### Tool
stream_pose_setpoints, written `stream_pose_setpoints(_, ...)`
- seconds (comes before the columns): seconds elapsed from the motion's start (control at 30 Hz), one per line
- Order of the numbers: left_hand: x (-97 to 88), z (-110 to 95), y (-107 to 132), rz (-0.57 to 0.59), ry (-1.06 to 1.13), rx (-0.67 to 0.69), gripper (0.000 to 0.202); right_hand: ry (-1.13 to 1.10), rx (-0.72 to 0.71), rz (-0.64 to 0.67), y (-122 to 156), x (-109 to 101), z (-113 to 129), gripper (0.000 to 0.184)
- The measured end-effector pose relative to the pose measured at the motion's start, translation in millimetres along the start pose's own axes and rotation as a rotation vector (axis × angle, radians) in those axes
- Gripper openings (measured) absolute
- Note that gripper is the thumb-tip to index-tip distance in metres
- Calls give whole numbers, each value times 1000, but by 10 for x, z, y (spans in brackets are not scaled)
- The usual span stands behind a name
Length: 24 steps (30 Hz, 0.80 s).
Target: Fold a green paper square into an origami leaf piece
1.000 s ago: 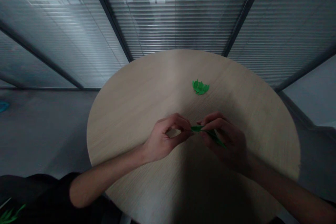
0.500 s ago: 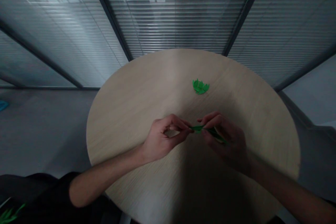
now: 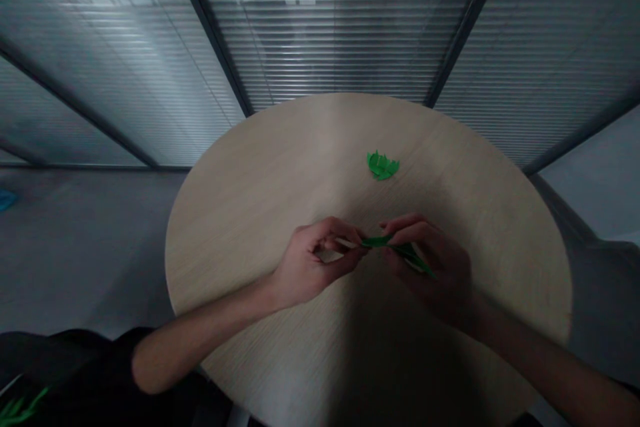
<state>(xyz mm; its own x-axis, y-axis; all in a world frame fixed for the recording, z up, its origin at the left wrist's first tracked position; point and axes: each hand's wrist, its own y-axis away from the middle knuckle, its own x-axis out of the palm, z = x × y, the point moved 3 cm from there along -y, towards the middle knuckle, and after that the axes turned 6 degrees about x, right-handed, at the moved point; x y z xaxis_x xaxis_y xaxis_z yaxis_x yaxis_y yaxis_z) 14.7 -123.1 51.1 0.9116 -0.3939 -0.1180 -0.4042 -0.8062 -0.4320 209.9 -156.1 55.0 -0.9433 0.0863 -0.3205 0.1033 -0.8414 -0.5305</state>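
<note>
Between my two hands a thin, folded green piece, paper by its look, stretches over the near half of the table. The thumb and fingertips of my left hand pinch its left end. My right hand pinches it further along, and its dark green right part slants down past those fingers towards the palm. Part of the piece is hidden by the right fingers. Beyond the hands, a bright green folded shape with pointed tips lies on the tabletop, touched by neither hand.
The round light-wood table stands against glass panels with blinds in dark frames. More green pointed pieces show at the lower left beside a black sleeve. A blue thing lies at the far left on the grey floor.
The left part of the green piece now bows slightly upward between the fingertips. Both hands keep their pinch and have barely shifted. The green shape on the table has not moved.
</note>
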Motion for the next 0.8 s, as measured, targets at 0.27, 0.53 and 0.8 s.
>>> stream_pose_setpoints(0.27, -27, 26, 17, -1, 51, -63, 13, 110, -96, 51, -7, -33, 27, 18)
stream_pose_setpoints(0.53, -22, 32, 17, -8, 72, -63, 14, 162, -163, 78, -10, -63, 24, 22)
stream_pose_setpoints(0.8, -8, 47, 3, -38, 212, -129, 17, 184, -226, 81, 8, -93, -3, 29)
